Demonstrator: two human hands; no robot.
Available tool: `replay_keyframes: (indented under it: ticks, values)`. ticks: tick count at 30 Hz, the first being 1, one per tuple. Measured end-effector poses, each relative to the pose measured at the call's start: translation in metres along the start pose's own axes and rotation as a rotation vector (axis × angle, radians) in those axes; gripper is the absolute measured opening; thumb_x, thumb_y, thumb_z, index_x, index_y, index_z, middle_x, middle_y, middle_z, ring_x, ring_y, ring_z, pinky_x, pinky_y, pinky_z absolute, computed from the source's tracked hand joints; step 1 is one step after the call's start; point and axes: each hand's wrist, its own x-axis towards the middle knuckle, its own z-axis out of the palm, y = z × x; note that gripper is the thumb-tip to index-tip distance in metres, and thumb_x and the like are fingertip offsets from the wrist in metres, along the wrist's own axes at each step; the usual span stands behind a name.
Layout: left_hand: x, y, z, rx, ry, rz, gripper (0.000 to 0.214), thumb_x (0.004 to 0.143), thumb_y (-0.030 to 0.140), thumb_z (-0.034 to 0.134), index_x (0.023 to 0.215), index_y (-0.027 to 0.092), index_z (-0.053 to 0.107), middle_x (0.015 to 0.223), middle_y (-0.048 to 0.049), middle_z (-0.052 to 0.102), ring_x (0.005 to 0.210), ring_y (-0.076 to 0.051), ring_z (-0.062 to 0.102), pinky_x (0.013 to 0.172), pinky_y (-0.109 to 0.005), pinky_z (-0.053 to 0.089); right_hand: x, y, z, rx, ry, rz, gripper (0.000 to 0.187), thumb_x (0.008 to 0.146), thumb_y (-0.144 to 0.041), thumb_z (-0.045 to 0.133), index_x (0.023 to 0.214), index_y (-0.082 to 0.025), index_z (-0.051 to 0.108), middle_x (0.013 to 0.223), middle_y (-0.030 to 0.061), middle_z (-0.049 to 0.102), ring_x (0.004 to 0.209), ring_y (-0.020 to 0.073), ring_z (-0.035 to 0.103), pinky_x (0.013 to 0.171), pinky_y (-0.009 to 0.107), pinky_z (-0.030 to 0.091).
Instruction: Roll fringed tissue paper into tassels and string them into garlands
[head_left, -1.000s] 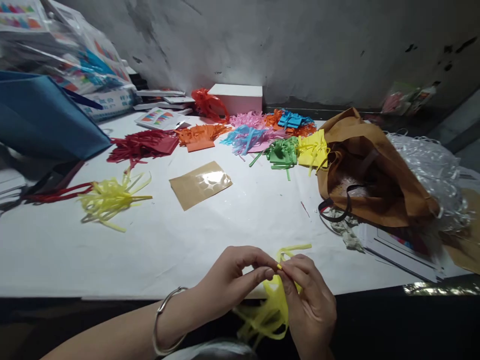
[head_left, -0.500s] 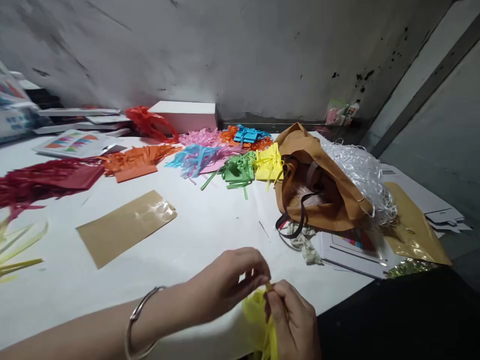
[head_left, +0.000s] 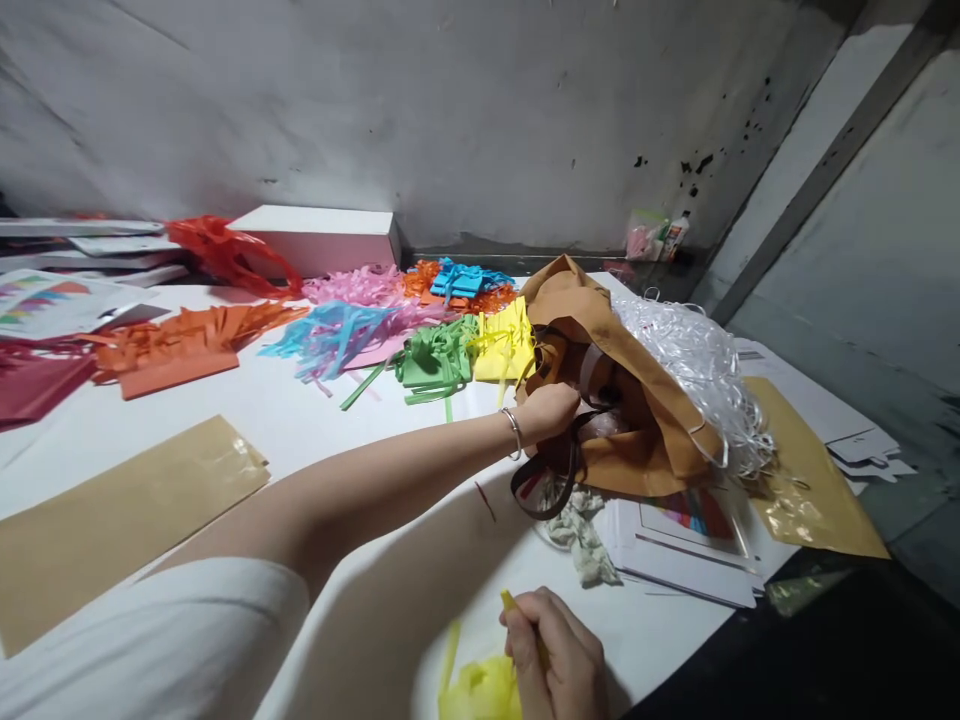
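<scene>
My left hand (head_left: 553, 410) reaches into the mouth of a brown cloth bag (head_left: 637, 460); its fingertips are hidden inside. A dark strap (head_left: 532, 512) loops out of the bag below my wrist, which wears a silver bangle. At the bottom of the view, my right hand (head_left: 559, 650) is closed, pinching the twisted top of a yellow paper tassel (head_left: 484, 690) between thumb and fingers. The tassel's loose strips hang to the left of that hand, close above the white table (head_left: 390, 590).
Fringed paper bundles in orange (head_left: 180, 350), green (head_left: 435, 355) and yellow (head_left: 506, 340) lie along the back. White shredded strands (head_left: 690, 370) spill behind the bag. Printed cards (head_left: 675, 545) lie under its front, and a brown paper sheet (head_left: 135, 510) is at left.
My left hand has left the yellow tassel and moved forward into the brown bag. My right hand still pinches the tassel, slightly lower. The view has shifted to the right.
</scene>
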Motion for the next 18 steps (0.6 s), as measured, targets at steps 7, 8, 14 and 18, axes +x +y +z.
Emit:
replay_keyframes:
  ticks: [7,8,14,18]
  values:
    - [-0.01,-0.016,-0.027,-0.187,-0.046,-0.024,0.024,0.096,0.032,0.062,0.111,0.012,0.064,0.106,-0.0067,0.068,0.09,-0.019,0.067,0.078,-0.036,0.059,0.002,-0.002,-0.006,-0.048,-0.062,-0.08,0.022,0.101,-0.02,0.039,0.086,-0.022,0.056,0.069,-0.001,0.056,0.062,0.0125,0.058,0.058,0.023,0.042]
    - [-0.017,-0.017,-0.032,-0.23,-0.046,-0.014,0.022,0.097,0.03,0.061,0.108,0.011,0.065,0.1,-0.0061,0.069,0.084,-0.017,0.068,0.073,-0.033,0.059,0.002,-0.003,-0.007,-0.058,-0.061,-0.086,0.022,0.1,-0.019,0.04,0.086,-0.022,0.056,0.07,-0.001,0.057,0.063,0.0124,0.059,0.059,0.023,0.043]
    - [-0.081,-0.013,-0.047,-0.381,0.001,0.092,0.021,0.098,0.022,0.054,0.107,0.007,0.066,0.08,-0.0062,0.071,0.063,-0.012,0.067,0.057,-0.022,0.053,0.004,-0.008,-0.006,-0.087,-0.039,-0.1,0.022,0.102,-0.02,0.041,0.086,-0.021,0.057,0.071,-0.0004,0.058,0.063,0.0122,0.059,0.06,0.022,0.045]
    - [-0.09,-0.013,-0.045,-0.297,0.093,0.122,0.015,0.096,0.015,0.055,0.101,0.01,0.068,0.091,-0.0067,0.072,0.076,-0.014,0.068,0.069,-0.026,0.054,0.007,-0.012,-0.005,-0.158,-0.052,-0.16,0.024,0.102,-0.021,0.041,0.085,-0.021,0.058,0.069,-0.0011,0.057,0.061,0.0123,0.058,0.06,0.022,0.045]
